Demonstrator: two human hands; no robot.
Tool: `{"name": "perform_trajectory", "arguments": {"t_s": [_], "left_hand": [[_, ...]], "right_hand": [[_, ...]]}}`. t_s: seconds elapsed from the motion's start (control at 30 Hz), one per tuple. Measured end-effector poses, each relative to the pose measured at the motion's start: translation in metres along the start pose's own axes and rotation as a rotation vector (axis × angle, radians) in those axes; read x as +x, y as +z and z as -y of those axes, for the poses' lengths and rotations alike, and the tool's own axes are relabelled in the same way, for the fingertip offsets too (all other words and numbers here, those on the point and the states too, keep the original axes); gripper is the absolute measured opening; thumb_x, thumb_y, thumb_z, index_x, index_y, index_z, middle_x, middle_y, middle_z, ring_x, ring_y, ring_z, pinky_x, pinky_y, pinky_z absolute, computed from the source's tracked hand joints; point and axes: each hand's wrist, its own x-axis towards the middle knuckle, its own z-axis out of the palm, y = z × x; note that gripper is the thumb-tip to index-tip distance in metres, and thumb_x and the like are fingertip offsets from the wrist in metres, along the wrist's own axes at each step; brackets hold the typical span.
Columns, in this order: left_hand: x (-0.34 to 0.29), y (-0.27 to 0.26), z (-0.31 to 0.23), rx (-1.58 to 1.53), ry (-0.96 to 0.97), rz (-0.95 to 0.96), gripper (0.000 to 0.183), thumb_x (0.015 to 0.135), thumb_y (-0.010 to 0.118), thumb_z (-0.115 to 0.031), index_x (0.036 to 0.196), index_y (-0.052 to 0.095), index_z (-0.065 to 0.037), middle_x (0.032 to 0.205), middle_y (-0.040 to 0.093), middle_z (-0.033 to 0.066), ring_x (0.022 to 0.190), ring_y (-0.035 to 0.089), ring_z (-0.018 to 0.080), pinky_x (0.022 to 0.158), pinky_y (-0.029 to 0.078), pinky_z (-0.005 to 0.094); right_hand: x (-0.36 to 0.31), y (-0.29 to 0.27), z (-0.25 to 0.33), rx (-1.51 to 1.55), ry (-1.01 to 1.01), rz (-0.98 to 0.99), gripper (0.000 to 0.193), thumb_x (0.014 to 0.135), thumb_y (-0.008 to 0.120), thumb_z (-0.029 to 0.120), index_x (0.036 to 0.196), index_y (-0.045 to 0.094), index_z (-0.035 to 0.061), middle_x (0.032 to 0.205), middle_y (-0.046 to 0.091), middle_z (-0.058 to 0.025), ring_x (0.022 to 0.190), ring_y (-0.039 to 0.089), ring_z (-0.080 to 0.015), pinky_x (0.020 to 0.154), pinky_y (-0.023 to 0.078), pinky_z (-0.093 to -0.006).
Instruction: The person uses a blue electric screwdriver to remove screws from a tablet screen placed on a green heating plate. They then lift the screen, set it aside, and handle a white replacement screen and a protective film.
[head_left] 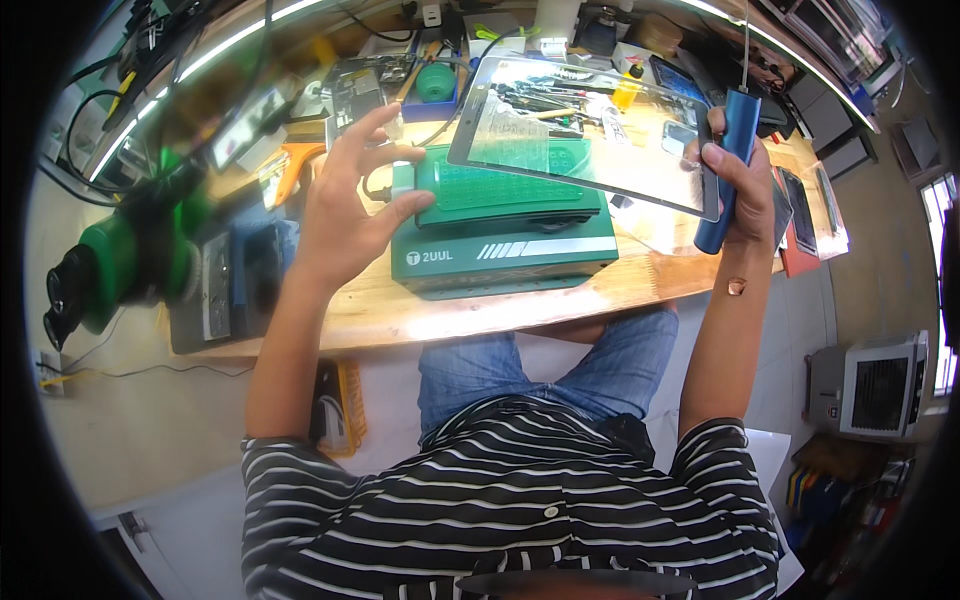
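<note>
In my right hand (752, 190) is a blue cylindrical tool (738, 130), held upright, with a thin cord or rod running up from its top. The same hand's fingers also grip the right end of a see-through tablet glass panel (585, 150) with a narrow dark frame. The panel hangs tilted above a green box-shaped machine (505, 258) and covers part of its ridged green top pad (480, 190). My left hand (345, 215) is open, thumb and fingers apart, by the left end of that pad. Whether the thumb touches the pad I cannot tell.
Tools and small parts crowd the back of the wooden bench (360, 318), with a yellow bottle (628, 88) among them. A green and black device (125, 260) juts in at the left. Dark flat devices (797, 205) lie at the right. An orange-handled tool (290, 172) is left of my hand.
</note>
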Motion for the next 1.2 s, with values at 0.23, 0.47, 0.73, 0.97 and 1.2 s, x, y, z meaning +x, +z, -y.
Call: {"name": "perform_trajectory", "arguments": {"t_s": [0.23, 0.47, 0.73, 0.97, 1.2], "left_hand": [[-0.001, -0.008, 0.002, -0.072, -0.008, -0.122, 0.067, 0.082, 0.074, -0.005, 0.143, 0.047, -0.011, 0.104, 0.074, 0.0035, 0.115, 0.060, 0.0223, 0.103, 0.046, 0.0403], [-0.006, -0.005, 0.003, -0.065, -0.076, -0.099, 0.063, 0.083, 0.070, -0.003, 0.141, 0.048, -0.010, 0.104, 0.074, 0.0045, 0.114, 0.061, 0.0271, 0.104, 0.043, 0.0413], [-0.016, -0.004, -0.021, 0.175, 0.249, -0.023, 0.059, 0.084, 0.073, -0.003, 0.139, 0.051, -0.006, 0.106, 0.076, 0.0040, 0.109, 0.058, 0.0267, 0.099, 0.040, 0.0399], [-0.020, 0.001, -0.013, 0.175, 0.227, -0.036, 0.061, 0.083, 0.074, -0.002, 0.139, 0.050, -0.003, 0.105, 0.076, 0.0015, 0.107, 0.058, 0.0262, 0.100, 0.040, 0.0390], [-0.022, 0.000, -0.008, 0.176, 0.229, -0.097, 0.068, 0.080, 0.078, -0.001, 0.141, 0.049, -0.005, 0.099, 0.074, 0.0059, 0.104, 0.063, 0.0205, 0.101, 0.043, 0.0362]], "right_hand": [[0.016, 0.033, -0.009, -0.137, 0.149, 0.151, 0.043, 0.079, 0.080, 0.013, 0.110, 0.053, 0.0008, 0.080, 0.071, -0.0146, 0.041, 0.049, -0.0070, 0.038, 0.037, -0.0189], [0.036, 0.042, -0.024, -0.434, 0.191, 0.160, 0.040, 0.081, 0.082, 0.020, 0.107, 0.058, 0.0003, 0.076, 0.064, -0.0078, 0.047, 0.051, -0.0072, 0.041, 0.039, -0.0202], [0.036, 0.044, -0.038, -0.639, 0.180, 0.191, 0.039, 0.083, 0.080, 0.027, 0.102, 0.059, -0.0005, 0.074, 0.060, -0.0038, 0.050, 0.053, -0.0071, 0.043, 0.042, -0.0217], [0.033, 0.044, -0.034, -0.621, 0.212, 0.153, 0.039, 0.082, 0.080, 0.022, 0.102, 0.058, -0.0019, 0.074, 0.058, -0.0042, 0.048, 0.050, -0.0070, 0.041, 0.039, -0.0215], [0.022, 0.050, -0.042, -0.448, 0.256, 0.109, 0.040, 0.080, 0.082, 0.019, 0.106, 0.059, -0.0016, 0.074, 0.059, -0.0029, 0.047, 0.050, -0.0059, 0.040, 0.039, -0.0206]]}}
